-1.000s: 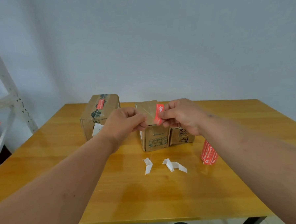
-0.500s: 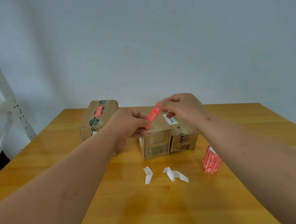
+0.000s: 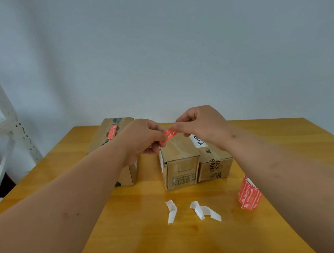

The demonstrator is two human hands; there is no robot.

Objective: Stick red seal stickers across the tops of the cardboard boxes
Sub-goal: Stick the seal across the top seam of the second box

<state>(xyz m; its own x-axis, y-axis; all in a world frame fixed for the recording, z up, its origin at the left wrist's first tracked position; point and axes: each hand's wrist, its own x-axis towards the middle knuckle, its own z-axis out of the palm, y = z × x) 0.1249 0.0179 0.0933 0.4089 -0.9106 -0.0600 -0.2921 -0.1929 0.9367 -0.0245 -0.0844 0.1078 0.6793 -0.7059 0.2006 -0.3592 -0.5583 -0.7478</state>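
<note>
While my left hand [image 3: 143,137] pinches the lower left end of a red seal sticker [image 3: 169,135] and my right hand [image 3: 199,124] pinches its upper right end, the strip is stretched between them at a slant, just above the middle of the frame, over the taped top of the middle cardboard box [image 3: 178,160]. Whether the sticker already touches that top I cannot tell. Both hands have their fingers curled, thumb and forefinger closed on the strip. The middle box stands on the yellow wooden table [image 3: 129,234], its short end face toward me with small printed symbols low on it. Touching its right side is a second cardboard box [image 3: 214,166] with a white label on top reading BAHA and black letters on its near face; my right wrist covers part of it. Left of centre, apart from the other two, is a third cardboard box [image 3: 112,137], partly hidden by my left forearm, with a red seal sticker [image 3: 112,131] already lying across its taped top. Lower right of centre a roll of red stickers [image 3: 249,194] stands on the table beside my right forearm. Two white backing strips [image 3: 171,211] [image 3: 204,212], curled and creased, lie on the table in front of the boxes. A white perforated metal rack [image 3: 7,115] is at the left edge against the grey wall [image 3: 158,49].
</note>
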